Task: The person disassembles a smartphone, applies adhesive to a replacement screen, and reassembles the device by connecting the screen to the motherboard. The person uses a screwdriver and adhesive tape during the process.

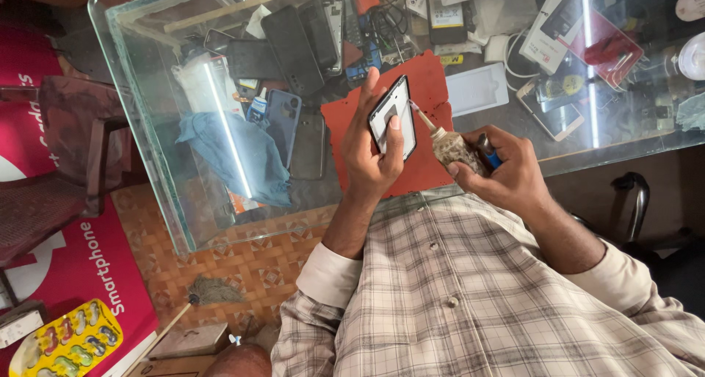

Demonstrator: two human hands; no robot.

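I have my left hand [367,153] wrapped around a phone screen frame [393,118], fingers behind it and the thumb pressed across its pale face, so it stands tilted up off the red mat [429,83] that lies just beyond my knuckles. My right hand [507,171] is closed on a small grimy glue bottle [452,148]; a blue-handled tool [488,153] is tucked in the same grip, between the bottle and my palm. The bottle's thin nozzle [420,115] points away from that hand toward the frame and meets its right edge, close to the upper corner.

Both hands hover above the glass table [147,127], near its closest edge. Off to the left of my left hand, several dark phones [294,50] and back covers lie side by side, with a crumpled blue cloth [231,153] further left still. Beyond my right hand sits a white tray [477,89], just beside the mat.
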